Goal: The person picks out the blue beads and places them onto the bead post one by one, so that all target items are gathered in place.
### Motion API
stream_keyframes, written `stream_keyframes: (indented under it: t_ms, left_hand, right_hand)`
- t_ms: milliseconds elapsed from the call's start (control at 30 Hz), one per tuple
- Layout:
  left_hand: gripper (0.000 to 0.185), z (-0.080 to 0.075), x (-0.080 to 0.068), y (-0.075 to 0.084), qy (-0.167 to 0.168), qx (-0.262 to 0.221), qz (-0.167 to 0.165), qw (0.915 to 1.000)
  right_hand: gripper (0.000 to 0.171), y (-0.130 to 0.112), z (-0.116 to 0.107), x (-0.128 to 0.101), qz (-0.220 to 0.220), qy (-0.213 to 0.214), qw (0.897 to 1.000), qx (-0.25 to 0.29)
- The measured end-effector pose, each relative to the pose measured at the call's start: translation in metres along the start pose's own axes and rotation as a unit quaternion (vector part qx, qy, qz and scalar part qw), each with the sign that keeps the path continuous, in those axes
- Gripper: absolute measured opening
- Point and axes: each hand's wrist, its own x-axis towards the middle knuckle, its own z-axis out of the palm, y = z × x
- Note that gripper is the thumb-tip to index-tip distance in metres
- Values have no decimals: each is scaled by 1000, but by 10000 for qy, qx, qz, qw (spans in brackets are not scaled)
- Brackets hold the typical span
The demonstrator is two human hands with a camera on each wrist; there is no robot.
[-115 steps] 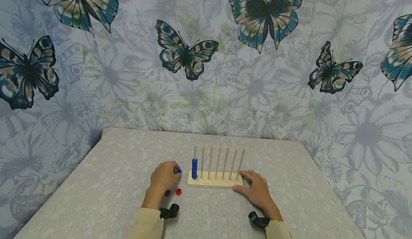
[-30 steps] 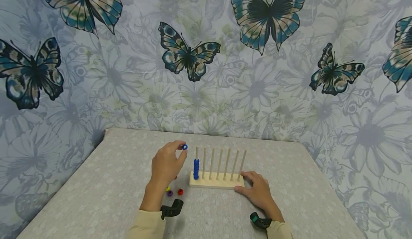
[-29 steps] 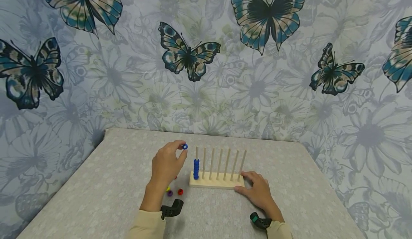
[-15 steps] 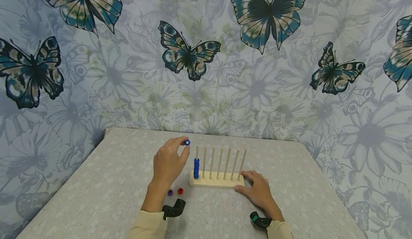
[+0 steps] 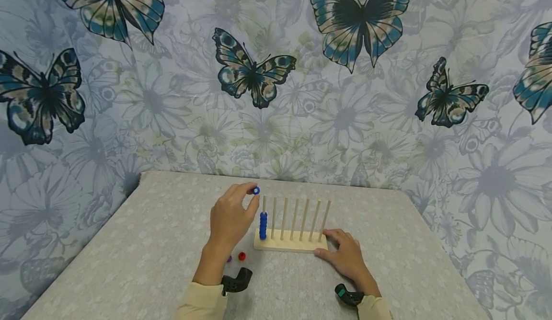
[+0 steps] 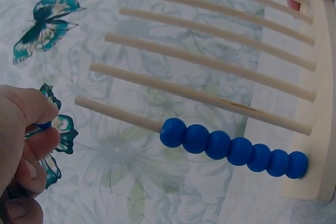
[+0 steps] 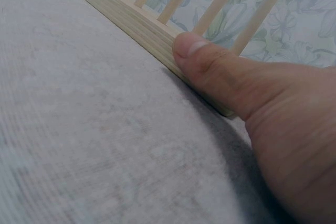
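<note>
My left hand (image 5: 230,215) pinches a blue bead (image 5: 256,190) between thumb and fingertips, just up and left of the tip of the leftmost peg. That peg bears a stack of several blue beads (image 6: 240,151) and its upper part is bare. The wooden peg stand (image 5: 290,242) has a flat base with several upright pegs; the others carry no beads. My right hand (image 5: 343,253) grips the right end of the base, thumb (image 7: 210,66) on the front side and fingers behind. In the left wrist view the held bead is mostly hidden by the fingers.
A red bead (image 5: 242,256) lies on the cloth-covered table (image 5: 293,286) in front of the stand. A purple bead (image 5: 229,258) beside it is partly hidden by my left wrist. A wall (image 5: 276,138) with butterfly print rises behind the table.
My left hand has picked up the blue bead from the table, raised it and moved it right towards the leftmost peg. My right hand keeps its grip on the base.
</note>
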Motion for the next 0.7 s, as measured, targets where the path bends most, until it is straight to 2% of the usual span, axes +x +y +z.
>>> stream_keyframes:
  t_ms: [333,700]
  left_hand:
    - [26,9,-4,1,-123,-6,170,9998]
    - [26,13,-4,2,-105,-26,238,9997]
  right_hand:
    - [71,-2,-2,0,66,-145,9999,8]
    - [71,-1,-2,0,-30,-25,10000,43]
